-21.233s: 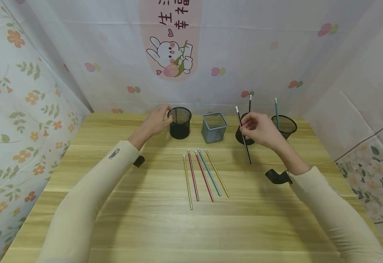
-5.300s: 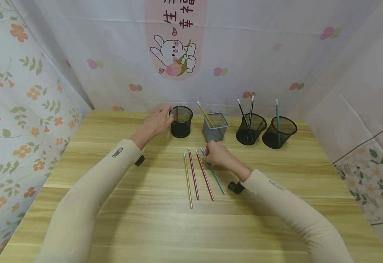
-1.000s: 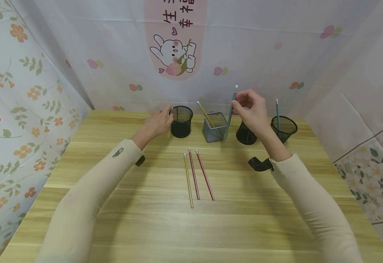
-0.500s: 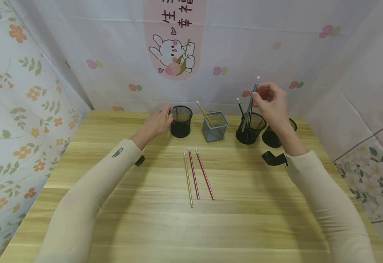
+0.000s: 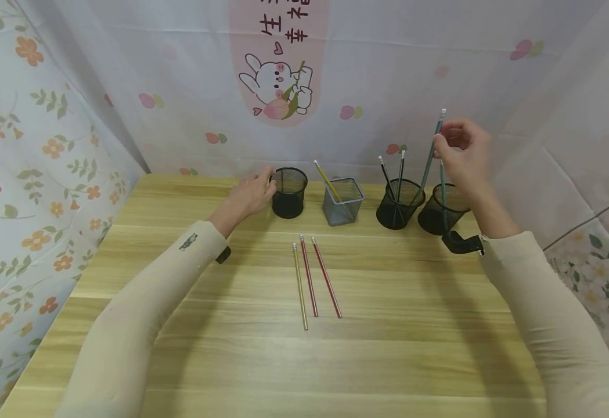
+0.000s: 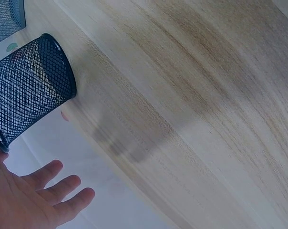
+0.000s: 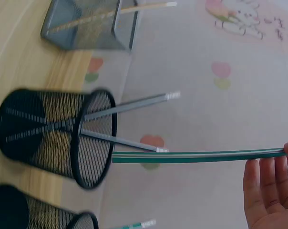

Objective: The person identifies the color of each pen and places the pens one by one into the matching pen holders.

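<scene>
My right hand (image 5: 465,152) pinches a teal pencil (image 5: 432,155) near its white eraser end. The pencil slants down; its lower end is by the rim of a black mesh pencil cup (image 5: 394,217) that holds two dark pencils (image 5: 401,168). Right of it, another black mesh cup (image 5: 432,219) holds one teal pencil (image 5: 442,183), partly behind my hand. At the left, my left hand (image 5: 253,193) pinches the rim of a round black mesh cup (image 6: 29,86), with its other fingers spread away.
A grey square mesh holder (image 5: 342,212) with a leaning yellow pencil (image 5: 327,180) stands between the black cups. On the wooden table (image 5: 262,366) lie a yellow pencil (image 5: 300,287) and two red pencils (image 5: 327,278). A curtain (image 5: 179,75) hangs behind.
Earlier, my right hand took the teal pencil off the table. Over the last second it has carried it rightward, past the grey holder to the right-hand black cups. My left hand stays put.
</scene>
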The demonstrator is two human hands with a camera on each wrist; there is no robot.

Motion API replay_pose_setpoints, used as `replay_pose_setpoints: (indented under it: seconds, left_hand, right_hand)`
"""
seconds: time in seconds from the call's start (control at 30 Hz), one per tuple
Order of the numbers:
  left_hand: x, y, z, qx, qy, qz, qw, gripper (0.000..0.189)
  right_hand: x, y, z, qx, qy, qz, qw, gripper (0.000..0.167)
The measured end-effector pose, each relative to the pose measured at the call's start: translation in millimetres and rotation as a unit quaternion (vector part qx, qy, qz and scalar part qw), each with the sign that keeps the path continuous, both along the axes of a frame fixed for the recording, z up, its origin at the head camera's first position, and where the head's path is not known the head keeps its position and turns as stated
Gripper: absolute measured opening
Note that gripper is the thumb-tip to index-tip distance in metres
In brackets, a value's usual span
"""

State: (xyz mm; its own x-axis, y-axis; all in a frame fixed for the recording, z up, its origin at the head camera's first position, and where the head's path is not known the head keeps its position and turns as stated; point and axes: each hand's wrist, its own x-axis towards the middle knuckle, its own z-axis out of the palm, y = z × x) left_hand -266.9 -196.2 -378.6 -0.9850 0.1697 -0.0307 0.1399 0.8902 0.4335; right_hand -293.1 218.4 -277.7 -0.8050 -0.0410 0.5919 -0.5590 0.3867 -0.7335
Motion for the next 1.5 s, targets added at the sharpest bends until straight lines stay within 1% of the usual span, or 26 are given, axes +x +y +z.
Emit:
replay_pose_setpoints:
  seconds: [0.07,0.23,0.47,0.67,0.87,1.07,1.2,1.37,1.5]
  left_hand:
    - [0.2,0.5,0.2,-0.001,-0.001,-0.001,1.0000,0.042]
    - [1.5,1.5,1.9,-0.007,-0.002,-0.003,1.0000,0.043]
    - [1.9,1.3,1.7,-0.010,0.003,-0.002,0.9999,0.045]
    - [1.5,1.8,0.5,-0.013,0.001,-0.002,0.9999,0.043]
    - [2.1,2.4,1.3,-0.011,0.008,0.000,0.9999,0.044]
    - [2.4,1.9,1.5,-0.010,0.008,-0.001,0.9999,0.044]
    - [2.4,1.4,1.6,-0.009,0.007,0.000,0.9999,0.042]
    - [2.3,1.7,2.0,-0.010,0.004,-0.001,0.9999,0.041]
    - [2.2,1.7,1.3,-0.008,0.007,-0.001,0.9999,0.040]
  right_hand:
    - [-1.5,5,2.5,0.002,0.002,-0.009,1.0000,0.017]
    - [-4.0,15,6.3,-0.005,-0.010,-0.026,0.9996,0.017]
    - [-5.0,26,7.2,-0.012,0.004,-0.031,0.9994,0.018]
    - [-8.0,35,6.3,-0.019,0.006,-0.036,0.9992,0.019]
    - [-12.4,44,7.9,-0.036,-0.005,-0.038,0.9986,0.018]
    - [-14.9,53,6.9,-0.045,-0.020,-0.036,0.9981,0.017]
    - [-14.6,60,6.4,-0.045,-0.031,-0.047,0.9974,0.017]
    - [-13.1,66,5.7,-0.069,-0.048,-0.057,0.9948,0.015]
    - [-13.3,69,4.6,-0.080,-0.047,-0.058,0.9940,0.014]
